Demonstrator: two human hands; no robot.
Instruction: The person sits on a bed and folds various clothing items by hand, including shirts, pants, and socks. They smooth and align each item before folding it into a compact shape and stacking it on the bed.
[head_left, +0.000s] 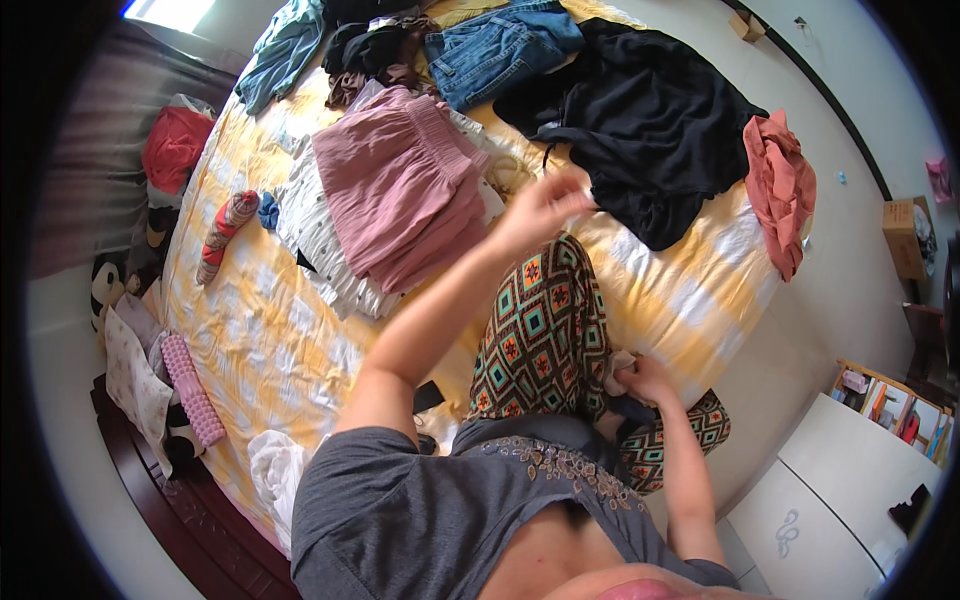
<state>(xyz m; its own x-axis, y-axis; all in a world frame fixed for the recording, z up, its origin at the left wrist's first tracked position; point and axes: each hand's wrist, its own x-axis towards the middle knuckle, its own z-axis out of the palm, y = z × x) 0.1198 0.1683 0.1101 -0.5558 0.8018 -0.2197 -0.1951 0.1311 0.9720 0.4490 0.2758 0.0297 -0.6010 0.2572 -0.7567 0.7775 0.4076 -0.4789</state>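
Observation:
My left hand (551, 201), blurred, reaches out over the bed beside the lower left edge of a black garment (652, 112). Something small and white shows at its fingertips, too blurred to name. Left of that arm lies a stack of folded pink cloth garments (405, 187) with a gathered waistband, on top of white dotted fabric (311, 217). Low beside my bent knee in patterned trousers (536, 330), my right hand (649, 381) grips a small bunched pale pink cloth (619, 373). A dark cloth (631, 409) sits just under that hand.
Blue jeans (502, 52), a teal garment (283, 56) and dark clothes (367, 52) lie along the far side. A coral garment (780, 191) rests at the right edge of the bed (255, 330). A white cabinet (810, 480) stands at right; a pink foam roller (191, 390) lies left.

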